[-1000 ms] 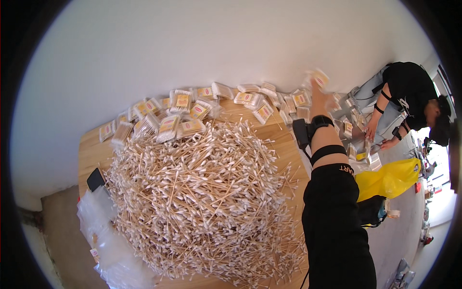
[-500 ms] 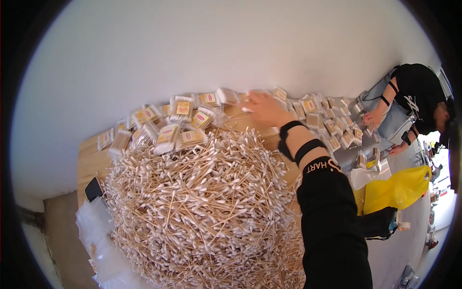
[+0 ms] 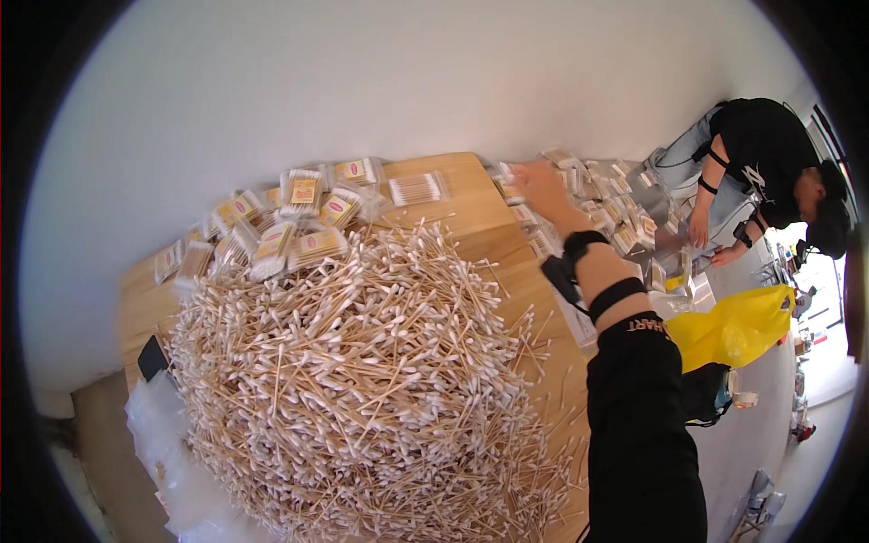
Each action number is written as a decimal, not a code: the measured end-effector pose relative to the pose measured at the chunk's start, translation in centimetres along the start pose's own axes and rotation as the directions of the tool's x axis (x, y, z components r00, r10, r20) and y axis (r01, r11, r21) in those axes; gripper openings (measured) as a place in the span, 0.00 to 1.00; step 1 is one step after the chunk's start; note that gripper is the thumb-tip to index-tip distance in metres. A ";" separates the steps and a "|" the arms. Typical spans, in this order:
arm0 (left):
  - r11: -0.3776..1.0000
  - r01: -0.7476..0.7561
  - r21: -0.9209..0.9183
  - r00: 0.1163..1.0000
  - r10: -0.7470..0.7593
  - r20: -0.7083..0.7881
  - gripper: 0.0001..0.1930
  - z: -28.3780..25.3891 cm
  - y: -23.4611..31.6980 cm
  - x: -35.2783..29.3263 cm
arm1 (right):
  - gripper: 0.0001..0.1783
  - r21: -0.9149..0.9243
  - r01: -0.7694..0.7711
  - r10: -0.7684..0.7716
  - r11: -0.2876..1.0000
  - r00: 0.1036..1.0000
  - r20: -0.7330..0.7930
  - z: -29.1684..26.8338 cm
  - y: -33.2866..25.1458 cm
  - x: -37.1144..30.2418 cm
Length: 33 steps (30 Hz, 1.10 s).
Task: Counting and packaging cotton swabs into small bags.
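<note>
A large heap of loose cotton swabs (image 3: 353,362) with wooden sticks and white tips covers much of the wooden table (image 3: 493,226). Behind it lie several clear bags of cotton swabs (image 3: 303,190) with yellow labels. One bag of swabs (image 3: 418,188) lies apart, flat near the far edge. Past the table's far right corner is my right hand (image 3: 541,188), stretched over bagged swabs on the neighbouring surface. Its fingers are smeared by motion, beside a bag (image 3: 509,181); whether they grip it is unclear. My left hand is out of sight.
More bagged swabs (image 3: 625,204) spread over the grey surface at right, where another person in black (image 3: 769,154) bends with both hands low. A yellow plastic bag (image 3: 733,326) sits nearer. Clear plastic sheets (image 3: 163,434) and a dark flat object (image 3: 152,358) lie at left.
My right hand has moved right, from the wooden table's far edge to over the neighbouring surface. A bag near it has left the table's far edge. The view has shifted right.
</note>
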<state>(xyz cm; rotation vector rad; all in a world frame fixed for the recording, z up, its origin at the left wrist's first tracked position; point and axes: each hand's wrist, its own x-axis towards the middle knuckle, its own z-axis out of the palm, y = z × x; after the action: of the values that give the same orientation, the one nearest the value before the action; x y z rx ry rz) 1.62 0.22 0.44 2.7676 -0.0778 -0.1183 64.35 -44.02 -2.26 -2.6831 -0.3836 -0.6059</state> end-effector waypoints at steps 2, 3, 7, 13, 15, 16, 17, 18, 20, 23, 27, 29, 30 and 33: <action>0.997 0.076 0.011 0.997 -0.076 -0.027 0.28 -0.1 1.0 -2.4 | 0.18 0.226 0.222 -0.256 0.949 0.958 0.131 3.8 -9.0 3.2; 1.000 0.017 0.003 1.000 -0.017 -0.004 0.28 -0.3 0.6 -0.6 | 0.21 0.240 0.250 -0.288 0.938 0.947 0.140 3.2 -7.0 3.5; 0.999 0.054 -0.004 0.998 -0.054 0.025 0.29 0.0 0.7 -1.0 | 0.28 0.230 0.213 -0.274 0.950 0.920 0.280 6.3 -12.5 3.5; 0.999 -0.007 -0.044 1.000 0.006 -0.012 0.28 -0.2 0.5 -0.1 | 0.28 -0.124 -0.008 0.044 0.992 0.956 0.290 0.3 -6.0 2.3; 0.998 0.031 -0.046 0.997 -0.034 -0.067 0.28 -0.1 0.7 -1.2 | 0.11 -0.704 0.146 0.083 0.695 0.956 0.281 -2.6 -5.1 3.5; 0.998 0.038 -0.053 0.997 -0.042 -0.070 0.28 0.0 0.5 -1.3 | 0.12 -0.797 0.033 0.122 0.603 0.983 0.134 -5.8 -2.9 3.1; 0.998 0.038 -0.053 0.998 -0.040 -0.046 0.29 -0.2 0.6 -1.0 | 0.17 -0.831 -0.216 0.105 0.513 0.976 -0.189 -8.2 0.2 1.3; 0.996 0.058 -0.062 0.998 -0.060 -0.026 0.29 -0.1 0.5 -1.2 | 0.22 -0.798 -0.332 0.292 0.503 0.934 -0.205 -10.0 -1.2 1.3; 0.996 0.051 -0.080 0.998 -0.054 -0.034 0.29 0.0 0.0 -1.2 | 0.25 -0.687 -0.334 0.291 0.646 0.939 -0.183 -9.9 -2.5 2.1; 0.994 0.010 -0.108 1.000 -0.012 -0.018 0.29 -0.2 -0.6 -0.8 | 0.30 -0.115 -0.219 0.232 0.969 0.966 0.113 -4.8 -1.4 5.5; 0.991 0.036 -0.130 0.999 -0.038 -0.017 0.29 0.3 -0.6 -1.7 | 0.53 0.146 -0.471 0.321 0.870 0.766 0.556 3.8 -16.5 7.6; 0.988 0.042 -0.150 0.998 -0.049 -0.044 0.30 0.3 -0.4 -1.8 | 0.58 0.137 -0.378 0.235 0.916 0.779 0.582 4.9 -23.4 6.7; 0.984 0.034 -0.173 0.997 -0.045 -0.060 0.30 0.3 -0.4 -1.8 | 0.59 0.130 -0.324 0.179 0.937 0.765 0.619 6.0 -25.2 6.9; 0.981 0.056 -0.183 0.997 -0.064 -0.036 0.29 0.4 -0.6 -1.8 | 0.56 -0.064 0.188 -0.122 0.980 0.826 0.550 6.2 -29.9 7.1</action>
<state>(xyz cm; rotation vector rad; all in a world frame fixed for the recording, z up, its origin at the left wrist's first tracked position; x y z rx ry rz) -0.19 0.81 -0.02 2.5888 0.0261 -0.0796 62.73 -13.38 4.31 -2.9214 -0.7429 0.1274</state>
